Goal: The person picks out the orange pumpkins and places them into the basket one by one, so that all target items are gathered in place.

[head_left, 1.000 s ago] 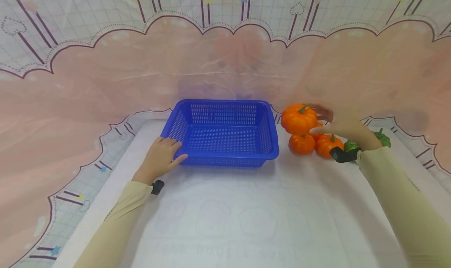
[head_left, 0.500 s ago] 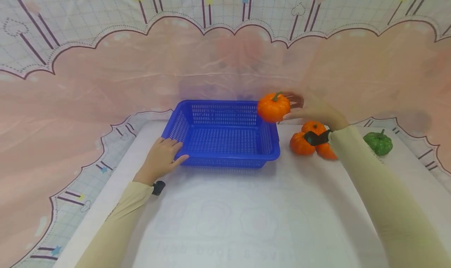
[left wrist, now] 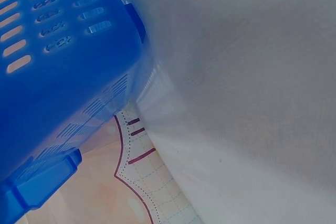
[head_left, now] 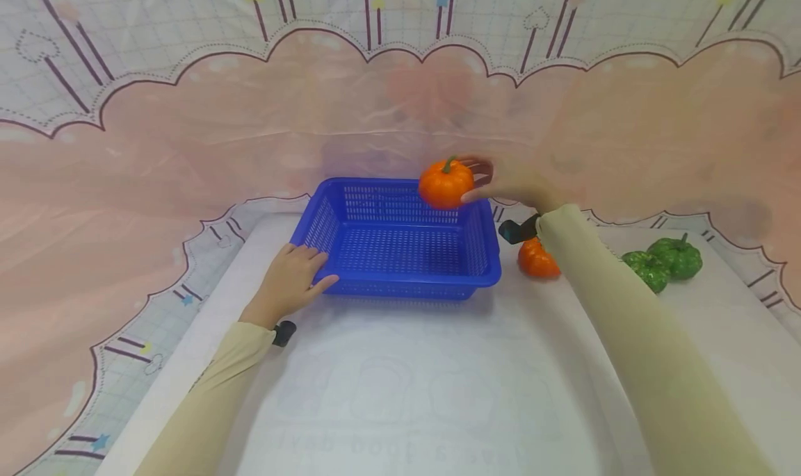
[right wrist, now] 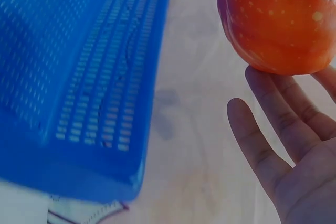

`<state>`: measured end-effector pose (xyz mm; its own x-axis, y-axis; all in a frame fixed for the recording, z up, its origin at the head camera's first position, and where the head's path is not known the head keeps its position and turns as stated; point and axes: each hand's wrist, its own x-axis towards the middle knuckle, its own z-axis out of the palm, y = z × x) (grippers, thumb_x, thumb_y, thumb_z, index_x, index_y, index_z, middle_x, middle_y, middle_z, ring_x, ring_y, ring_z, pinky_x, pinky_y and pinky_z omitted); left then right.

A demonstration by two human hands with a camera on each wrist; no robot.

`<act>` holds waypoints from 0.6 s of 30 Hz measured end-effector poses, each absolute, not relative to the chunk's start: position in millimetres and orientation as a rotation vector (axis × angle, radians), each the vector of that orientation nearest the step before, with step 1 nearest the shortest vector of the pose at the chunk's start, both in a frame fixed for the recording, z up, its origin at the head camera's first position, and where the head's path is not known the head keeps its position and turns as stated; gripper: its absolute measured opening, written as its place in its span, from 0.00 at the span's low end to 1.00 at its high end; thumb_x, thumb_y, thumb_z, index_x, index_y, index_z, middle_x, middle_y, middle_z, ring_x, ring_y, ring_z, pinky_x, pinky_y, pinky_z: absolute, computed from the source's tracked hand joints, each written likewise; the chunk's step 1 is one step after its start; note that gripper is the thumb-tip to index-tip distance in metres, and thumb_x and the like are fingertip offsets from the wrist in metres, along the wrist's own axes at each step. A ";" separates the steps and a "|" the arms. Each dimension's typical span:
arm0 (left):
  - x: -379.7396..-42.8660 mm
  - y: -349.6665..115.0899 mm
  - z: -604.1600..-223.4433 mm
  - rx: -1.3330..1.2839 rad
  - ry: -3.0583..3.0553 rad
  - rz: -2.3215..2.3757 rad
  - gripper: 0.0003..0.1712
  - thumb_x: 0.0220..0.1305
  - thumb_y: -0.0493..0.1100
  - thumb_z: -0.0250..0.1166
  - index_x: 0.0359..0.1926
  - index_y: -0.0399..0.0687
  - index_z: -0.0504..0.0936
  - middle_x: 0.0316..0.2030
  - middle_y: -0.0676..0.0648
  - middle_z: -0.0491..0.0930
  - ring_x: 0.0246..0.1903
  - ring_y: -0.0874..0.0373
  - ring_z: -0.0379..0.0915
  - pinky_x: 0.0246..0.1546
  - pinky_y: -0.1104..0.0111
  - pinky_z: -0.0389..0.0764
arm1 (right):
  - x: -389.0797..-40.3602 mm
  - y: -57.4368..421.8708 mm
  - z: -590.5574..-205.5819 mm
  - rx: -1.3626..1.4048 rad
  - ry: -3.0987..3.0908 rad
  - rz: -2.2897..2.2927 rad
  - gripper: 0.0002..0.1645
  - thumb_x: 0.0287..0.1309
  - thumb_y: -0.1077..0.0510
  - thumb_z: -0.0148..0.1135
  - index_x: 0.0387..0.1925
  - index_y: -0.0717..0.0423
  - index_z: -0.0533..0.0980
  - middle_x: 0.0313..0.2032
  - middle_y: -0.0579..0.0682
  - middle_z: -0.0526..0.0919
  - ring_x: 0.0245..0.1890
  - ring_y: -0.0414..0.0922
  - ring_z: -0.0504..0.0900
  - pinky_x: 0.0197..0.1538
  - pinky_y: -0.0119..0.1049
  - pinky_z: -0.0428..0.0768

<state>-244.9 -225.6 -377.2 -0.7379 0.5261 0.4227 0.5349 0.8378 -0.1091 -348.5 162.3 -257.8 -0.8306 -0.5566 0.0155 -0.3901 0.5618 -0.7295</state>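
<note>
An orange pumpkin (head_left: 446, 184) with a green stem is held by my right hand (head_left: 500, 184), thumb on the near side and fingers at its right and far side. It hangs above the back right part of a blue plastic basket (head_left: 400, 279), overlapping the back wall in the head view. In the right wrist view the fingers (right wrist: 281, 116) touch the pumpkin's speckled underside, with one finger standing apart from it. My left hand (head_left: 284, 281) grips the basket's front left rim, its fingers bent over the edge. The left wrist view shows the basket's outer wall (left wrist: 68, 77), but no hand.
Right of the basket, an orange pumpkin (head_left: 537, 259) rests on the white table (head_left: 400, 379), partly covered by my right forearm. Two green pumpkins (head_left: 676, 257) sit farther right, one half behind the sleeve. A pink patterned cloth (head_left: 250, 135) rises behind the table.
My right hand has carried the orange pumpkin leftward and slightly up, from above the other pumpkins to over the basket. The left hand has stayed at the basket's rim.
</note>
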 end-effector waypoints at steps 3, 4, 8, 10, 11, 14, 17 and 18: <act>-244.5 -225.5 -376.3 -0.785 -2.574 -0.030 0.51 0.64 0.73 0.26 0.40 0.37 0.81 0.33 0.40 0.82 0.36 0.45 0.75 0.41 0.57 0.71 | -353.7 149.8 -260.0 -0.788 2.547 -1.138 0.49 0.44 0.46 0.72 0.67 0.44 0.60 0.65 0.46 0.67 0.64 0.47 0.68 0.64 0.47 0.72; -244.5 -225.4 -376.1 -0.784 -2.575 -0.032 0.51 0.64 0.74 0.25 0.40 0.37 0.81 0.33 0.40 0.82 0.36 0.45 0.75 0.40 0.57 0.71 | -355.4 146.0 -261.2 -0.797 2.538 -1.144 0.48 0.45 0.47 0.72 0.67 0.45 0.60 0.65 0.47 0.67 0.64 0.47 0.68 0.65 0.47 0.71; -244.0 -224.9 -375.3 -0.779 -2.583 -0.044 0.52 0.63 0.74 0.24 0.39 0.37 0.81 0.34 0.39 0.83 0.36 0.45 0.75 0.41 0.56 0.71 | -359.7 130.5 -267.4 -0.868 2.561 -1.119 0.46 0.45 0.46 0.71 0.66 0.46 0.63 0.63 0.47 0.71 0.64 0.46 0.69 0.67 0.47 0.68; -243.9 -225.0 -375.8 -0.774 -2.591 -0.050 0.52 0.63 0.74 0.25 0.40 0.37 0.81 0.34 0.39 0.83 0.37 0.45 0.75 0.42 0.56 0.71 | -361.4 122.6 -271.2 -0.900 2.589 -1.083 0.46 0.44 0.45 0.72 0.65 0.47 0.64 0.62 0.48 0.72 0.63 0.47 0.70 0.67 0.47 0.69; -243.9 -225.1 -375.9 -0.769 -2.596 -0.050 0.51 0.64 0.74 0.25 0.40 0.37 0.81 0.35 0.39 0.83 0.37 0.45 0.76 0.42 0.56 0.71 | -362.0 118.8 -273.2 -0.908 2.588 -1.078 0.45 0.44 0.45 0.72 0.65 0.47 0.65 0.61 0.49 0.73 0.62 0.47 0.71 0.67 0.47 0.69; -244.1 -225.9 -376.9 -0.760 -2.611 -0.050 0.48 0.65 0.73 0.30 0.41 0.37 0.81 0.36 0.39 0.83 0.39 0.45 0.76 0.44 0.55 0.72 | -362.0 107.4 -278.5 -0.918 2.556 -1.097 0.44 0.45 0.48 0.72 0.65 0.51 0.65 0.61 0.51 0.73 0.61 0.48 0.71 0.66 0.46 0.70; -244.4 -226.4 -377.5 -0.755 -2.612 -0.049 0.47 0.65 0.72 0.31 0.42 0.37 0.81 0.37 0.39 0.83 0.39 0.45 0.76 0.44 0.55 0.72 | -360.7 97.1 -284.2 -0.924 2.485 -1.165 0.42 0.47 0.54 0.71 0.64 0.54 0.65 0.61 0.54 0.73 0.61 0.50 0.72 0.65 0.46 0.71; -244.6 -226.6 -377.8 -0.756 -2.609 -0.048 0.48 0.65 0.73 0.31 0.42 0.37 0.81 0.37 0.39 0.83 0.39 0.45 0.76 0.44 0.56 0.72 | -360.0 94.0 -286.0 -0.930 2.464 -1.187 0.41 0.47 0.55 0.71 0.64 0.55 0.65 0.61 0.54 0.73 0.61 0.50 0.72 0.65 0.45 0.71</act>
